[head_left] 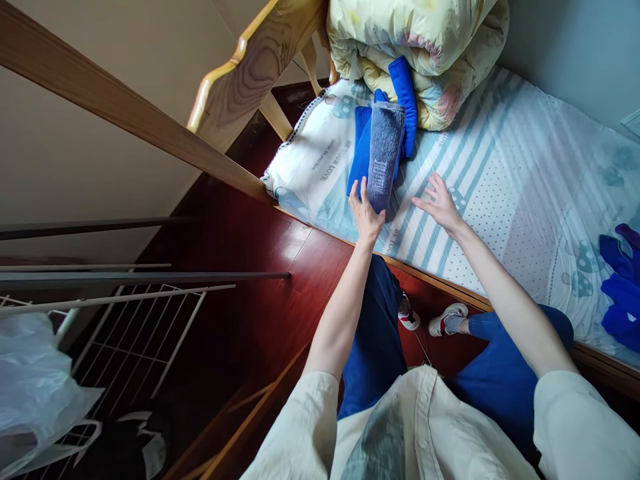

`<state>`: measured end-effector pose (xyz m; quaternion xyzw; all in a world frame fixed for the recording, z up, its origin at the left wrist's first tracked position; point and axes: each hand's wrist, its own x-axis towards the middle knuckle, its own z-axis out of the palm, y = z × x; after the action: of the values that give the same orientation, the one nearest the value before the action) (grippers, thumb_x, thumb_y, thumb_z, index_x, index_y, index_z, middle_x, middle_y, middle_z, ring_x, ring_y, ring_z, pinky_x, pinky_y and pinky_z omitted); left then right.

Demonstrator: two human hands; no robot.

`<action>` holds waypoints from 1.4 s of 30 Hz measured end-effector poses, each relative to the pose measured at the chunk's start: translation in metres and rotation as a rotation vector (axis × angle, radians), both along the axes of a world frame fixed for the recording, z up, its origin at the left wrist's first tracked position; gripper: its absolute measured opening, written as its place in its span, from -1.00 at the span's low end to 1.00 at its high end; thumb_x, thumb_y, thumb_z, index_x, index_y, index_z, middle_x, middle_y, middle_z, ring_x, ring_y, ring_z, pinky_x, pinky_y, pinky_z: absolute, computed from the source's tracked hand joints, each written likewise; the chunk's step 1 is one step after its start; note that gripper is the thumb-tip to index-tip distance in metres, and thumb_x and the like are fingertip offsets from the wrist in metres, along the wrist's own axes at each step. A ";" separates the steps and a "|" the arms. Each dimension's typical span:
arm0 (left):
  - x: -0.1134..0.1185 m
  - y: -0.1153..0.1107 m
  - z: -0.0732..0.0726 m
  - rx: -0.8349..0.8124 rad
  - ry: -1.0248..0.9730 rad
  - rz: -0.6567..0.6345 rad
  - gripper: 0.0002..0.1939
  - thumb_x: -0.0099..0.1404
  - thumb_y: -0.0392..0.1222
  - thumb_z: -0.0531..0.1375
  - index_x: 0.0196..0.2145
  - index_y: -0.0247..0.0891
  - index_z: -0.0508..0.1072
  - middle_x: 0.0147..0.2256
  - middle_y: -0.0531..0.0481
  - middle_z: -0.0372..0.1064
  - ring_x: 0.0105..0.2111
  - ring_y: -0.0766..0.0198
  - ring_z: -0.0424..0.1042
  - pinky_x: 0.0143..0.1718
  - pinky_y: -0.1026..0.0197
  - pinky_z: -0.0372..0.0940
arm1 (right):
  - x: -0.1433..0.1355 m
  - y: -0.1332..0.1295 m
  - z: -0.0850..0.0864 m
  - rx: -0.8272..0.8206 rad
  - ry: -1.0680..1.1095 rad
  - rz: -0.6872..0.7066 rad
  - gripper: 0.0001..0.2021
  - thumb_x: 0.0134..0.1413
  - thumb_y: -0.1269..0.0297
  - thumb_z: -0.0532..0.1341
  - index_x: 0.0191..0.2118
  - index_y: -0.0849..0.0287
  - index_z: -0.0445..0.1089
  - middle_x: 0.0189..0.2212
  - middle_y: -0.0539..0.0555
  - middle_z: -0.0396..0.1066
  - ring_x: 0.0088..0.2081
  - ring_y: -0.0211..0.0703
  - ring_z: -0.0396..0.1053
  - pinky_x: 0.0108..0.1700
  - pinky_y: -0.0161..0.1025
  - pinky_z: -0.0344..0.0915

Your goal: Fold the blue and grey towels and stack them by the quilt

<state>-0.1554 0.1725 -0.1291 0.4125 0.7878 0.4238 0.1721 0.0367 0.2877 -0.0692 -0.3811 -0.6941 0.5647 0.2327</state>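
On the bed, a grey folded towel (387,143) with a raised patch of lettering lies on top of blue folded cloth (361,157). My left hand (367,217) is at the towel's near end, its fingers apart along the left edge and its thumb by the bottom corner; it appears to touch the towel without gripping it. To the right of the towel, my right hand (441,205) hovers over the striped sheet, fingers spread and nothing in them. Another narrow blue folded piece (405,100) rests behind the towel, leaning against the quilt.
A bundled yellow quilt (415,33) sits at the bed's far end, beside the wooden headboard (255,73). Crumpled blue clothing (623,293) lies at the right. On the left are a wooden post (135,100), a white wire rack (135,333) and a plastic bag (40,380).
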 end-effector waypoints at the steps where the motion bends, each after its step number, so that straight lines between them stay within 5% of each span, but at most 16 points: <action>1: 0.000 -0.002 0.000 -0.023 0.022 -0.042 -0.10 0.24 -0.25 0.39 0.44 -0.22 0.10 0.50 -0.33 -0.17 0.51 -0.18 -0.16 0.48 -0.29 -0.11 | 0.032 -0.006 0.004 -0.037 -0.021 -0.049 0.05 0.00 -0.26 0.46 0.51 -0.12 0.03 0.53 0.19 -0.01 0.51 0.24 0.04 0.45 0.35 0.07; 5: 0.004 -0.005 -0.001 -0.154 0.045 -0.127 -0.38 0.26 -0.37 0.27 0.27 -0.22 0.37 0.45 -0.27 -0.01 0.47 -0.18 -0.01 0.45 -0.27 0.02 | 0.170 -0.054 0.023 -0.186 -0.110 -0.344 -0.25 -0.01 -0.16 0.50 0.28 -0.08 0.39 0.34 0.22 0.36 0.36 0.16 0.34 0.39 0.17 0.28; 9: 0.013 -0.006 0.006 -0.270 0.047 -0.120 -0.37 0.21 -0.45 0.24 0.25 -0.36 0.39 0.40 -0.40 0.06 0.41 -0.20 0.09 0.42 -0.23 0.10 | 0.283 -0.123 0.036 -0.253 -0.157 -0.631 -0.45 -0.08 -0.10 0.53 0.01 0.02 0.52 0.12 0.25 0.56 0.23 0.19 0.48 0.32 0.17 0.39; 12: 0.021 -0.011 0.021 -0.253 0.073 -0.134 -0.37 0.22 -0.40 0.25 0.25 -0.39 0.38 0.40 -0.43 0.04 0.44 -0.21 0.06 0.46 -0.22 0.03 | 0.326 -0.166 0.043 -0.244 0.014 -0.770 -0.52 -0.07 -0.12 0.51 -0.09 0.02 0.53 0.02 0.22 0.61 0.14 0.16 0.55 0.29 0.18 0.41; 15: 0.029 -0.025 0.035 -0.231 0.120 -0.151 -0.40 0.23 -0.31 0.23 0.24 -0.40 0.39 0.41 -0.44 0.03 0.44 -0.22 0.06 0.46 -0.24 0.01 | 0.335 -0.188 0.051 -0.232 0.117 -0.839 -0.55 -0.07 -0.13 0.51 -0.15 0.02 0.53 -0.09 0.15 0.64 0.07 0.09 0.59 0.28 0.12 0.41; 20: 0.049 -0.057 0.044 -0.185 0.212 -0.282 -0.61 0.28 -0.13 0.12 0.01 -0.31 0.51 0.08 -0.23 0.49 0.20 -0.11 0.39 0.33 -0.21 0.23 | 0.347 -0.184 0.050 -0.316 0.228 -0.817 -0.55 -0.11 -0.09 0.53 -0.15 0.05 0.53 -0.08 0.14 0.64 0.00 0.04 0.61 0.13 -0.01 0.47; 23: 0.078 -0.087 0.049 -0.216 0.212 -0.400 -0.58 0.38 -0.03 -0.01 -0.10 -0.28 0.55 -0.10 -0.24 0.57 0.01 -0.10 0.52 0.18 -0.17 0.38 | 0.363 -0.186 0.045 -0.317 0.301 -0.849 -0.55 -0.09 -0.06 0.53 -0.13 0.05 0.52 -0.04 0.14 0.63 0.00 -0.02 0.60 0.09 -0.09 0.46; 27: 0.132 -0.117 0.064 -0.080 0.393 -0.548 -0.46 0.46 0.06 -0.04 0.12 -0.33 0.49 0.14 -0.37 0.47 0.23 -0.15 0.38 0.32 -0.19 0.24 | 0.387 -0.200 0.033 -0.292 0.348 -0.946 -0.52 -0.09 -0.06 0.51 -0.08 0.03 0.50 0.07 0.14 0.59 0.02 -0.03 0.58 0.05 -0.13 0.45; 32: 0.190 -0.111 0.084 -0.142 0.492 -0.596 -0.43 0.50 0.10 -0.02 0.23 -0.31 0.43 0.23 -0.36 0.38 0.28 -0.21 0.31 0.31 -0.26 0.24 | 0.425 -0.205 0.014 -0.244 0.342 -1.143 -0.53 0.01 0.01 0.42 0.03 0.02 0.45 0.21 0.17 0.50 0.08 0.02 0.55 0.07 -0.07 0.48; 38: 0.231 -0.096 0.092 -0.202 0.515 -0.679 -0.49 0.49 0.08 0.02 0.23 -0.19 0.45 0.23 -0.26 0.39 0.23 -0.20 0.32 0.25 -0.30 0.29 | 0.506 -0.148 0.011 -0.006 -0.175 -1.264 -0.58 0.13 0.34 0.19 0.12 0.16 0.46 0.24 0.23 0.46 0.18 0.01 0.46 0.23 -0.04 0.41; 42: 0.238 -0.091 0.088 -0.224 0.545 -0.695 -0.49 0.48 0.11 0.01 0.21 -0.15 0.46 0.23 -0.23 0.39 0.19 -0.22 0.35 0.19 -0.29 0.34 | 0.572 -0.092 0.018 0.183 -0.662 -1.116 -0.67 0.19 0.47 0.12 -0.06 0.21 0.59 0.31 0.25 0.39 0.33 0.07 0.29 0.40 0.03 0.21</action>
<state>0.0830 0.0813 -0.0414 0.7276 0.6603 0.1290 0.1343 0.6084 0.1952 -0.0511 -0.8164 -0.4723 0.1503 0.2962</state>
